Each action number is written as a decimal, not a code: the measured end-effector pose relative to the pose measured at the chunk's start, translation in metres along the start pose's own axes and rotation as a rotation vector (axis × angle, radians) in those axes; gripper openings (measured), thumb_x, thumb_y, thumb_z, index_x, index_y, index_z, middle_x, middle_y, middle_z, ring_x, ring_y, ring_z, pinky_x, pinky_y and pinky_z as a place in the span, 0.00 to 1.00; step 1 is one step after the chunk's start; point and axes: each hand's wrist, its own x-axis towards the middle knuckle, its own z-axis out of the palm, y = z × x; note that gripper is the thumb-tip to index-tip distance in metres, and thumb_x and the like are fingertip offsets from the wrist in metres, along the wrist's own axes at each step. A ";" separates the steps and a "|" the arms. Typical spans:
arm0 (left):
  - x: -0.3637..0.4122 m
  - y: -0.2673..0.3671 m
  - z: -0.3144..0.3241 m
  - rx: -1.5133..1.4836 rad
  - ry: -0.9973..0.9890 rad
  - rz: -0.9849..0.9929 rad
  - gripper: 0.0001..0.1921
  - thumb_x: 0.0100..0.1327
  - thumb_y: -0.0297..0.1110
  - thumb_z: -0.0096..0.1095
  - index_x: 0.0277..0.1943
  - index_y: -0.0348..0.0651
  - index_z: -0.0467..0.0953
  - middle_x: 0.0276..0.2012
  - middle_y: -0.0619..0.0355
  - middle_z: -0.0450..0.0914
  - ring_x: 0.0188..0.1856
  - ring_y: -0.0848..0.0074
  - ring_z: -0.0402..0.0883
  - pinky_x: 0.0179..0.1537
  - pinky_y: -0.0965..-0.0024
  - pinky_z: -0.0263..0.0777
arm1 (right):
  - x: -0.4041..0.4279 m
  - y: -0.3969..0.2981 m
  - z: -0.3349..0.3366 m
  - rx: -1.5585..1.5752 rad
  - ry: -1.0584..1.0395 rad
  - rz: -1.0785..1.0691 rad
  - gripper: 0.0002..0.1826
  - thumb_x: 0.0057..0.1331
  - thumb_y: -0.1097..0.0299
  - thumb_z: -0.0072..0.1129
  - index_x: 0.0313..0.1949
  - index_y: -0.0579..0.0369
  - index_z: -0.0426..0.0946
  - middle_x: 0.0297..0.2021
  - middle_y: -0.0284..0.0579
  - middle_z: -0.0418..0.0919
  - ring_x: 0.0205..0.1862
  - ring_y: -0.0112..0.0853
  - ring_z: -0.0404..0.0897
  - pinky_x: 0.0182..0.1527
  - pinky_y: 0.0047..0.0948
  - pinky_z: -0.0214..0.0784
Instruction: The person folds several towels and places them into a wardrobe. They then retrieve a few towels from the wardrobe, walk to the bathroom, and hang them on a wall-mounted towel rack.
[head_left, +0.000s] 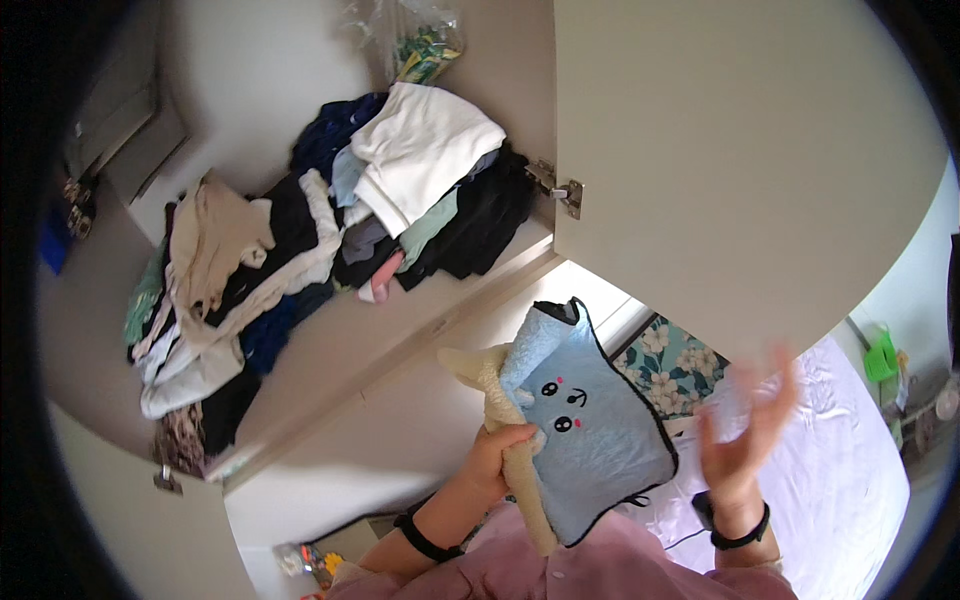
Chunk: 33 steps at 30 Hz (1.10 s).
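My left hand (499, 457) grips a pale yellow cloth (529, 487) together with a light blue plush towel (607, 442). The blue towel has a black edge, a small black loop and an embroidered smiling face, and it spreads out to the right of the hand, its upper corner curled over. Raised to the right of the towel, my right hand (742, 435) holds nothing; its fingers are apart and blurred. A black band circles the left forearm, and a dark watch is on the right wrist.
Beyond the hands, an open cupboard shelf (352, 345) holds two heaps of clothes, one topped by a white garment (427, 150), the other by a beige garment (214, 247). A cupboard door (720, 150) with a metal hinge (562, 193) stands open at right, near a bed with a lilac sheet (832, 465).
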 end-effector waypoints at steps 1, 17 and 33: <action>-0.002 -0.008 -0.001 -0.005 0.013 0.041 0.24 0.60 0.27 0.65 0.60 0.42 0.71 0.49 0.54 0.81 0.50 0.65 0.82 0.55 0.57 0.77 | 0.002 0.020 -0.003 -0.093 0.173 0.124 0.44 0.55 0.72 0.70 0.71 0.54 0.59 0.74 0.58 0.54 0.76 0.51 0.54 0.74 0.54 0.46; -0.090 -0.061 0.013 -0.312 0.244 0.175 0.17 0.60 0.28 0.66 0.52 0.38 0.75 0.42 0.54 0.82 0.44 0.66 0.83 0.52 0.60 0.78 | -0.050 0.082 -0.012 0.759 0.244 0.539 0.26 0.73 0.76 0.55 0.68 0.62 0.63 0.58 0.45 0.74 0.60 0.31 0.72 0.65 0.33 0.61; -0.182 -0.066 -0.056 -0.509 0.382 0.294 0.18 0.60 0.30 0.67 0.52 0.44 0.72 0.43 0.58 0.79 0.45 0.68 0.80 0.51 0.59 0.76 | -0.068 -0.100 0.003 0.929 -0.337 -0.156 0.42 0.50 0.73 0.72 0.65 0.62 0.65 0.54 0.58 0.74 0.50 0.44 0.74 0.49 0.40 0.72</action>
